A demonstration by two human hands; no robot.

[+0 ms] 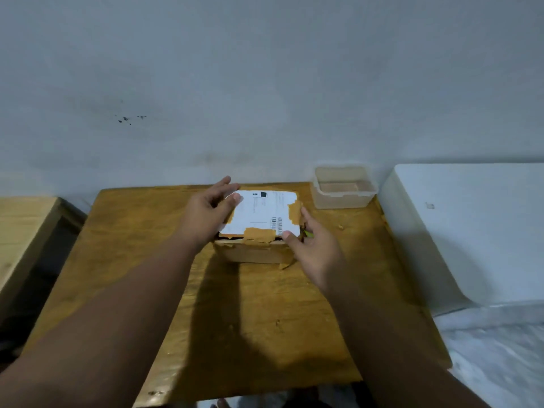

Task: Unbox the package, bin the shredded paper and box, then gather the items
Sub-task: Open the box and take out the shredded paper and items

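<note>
Left hand (206,213) is reaching over the box's (259,228) left edge, grip spread open, thumb touching the white label (259,213), fingers curving past the far-left corner; nothing is clamped. Right hand (312,245) is resting its open grip against the near-right corner, thumb on the lid. The box is lying between both hands, long axis running left to right, on the desk (265,319). Both forearms are extending forward, converging. Torn tape (259,234) is suggesting that opening is barely started. A clear container (344,188) is sitting well apart, far right.
</note>
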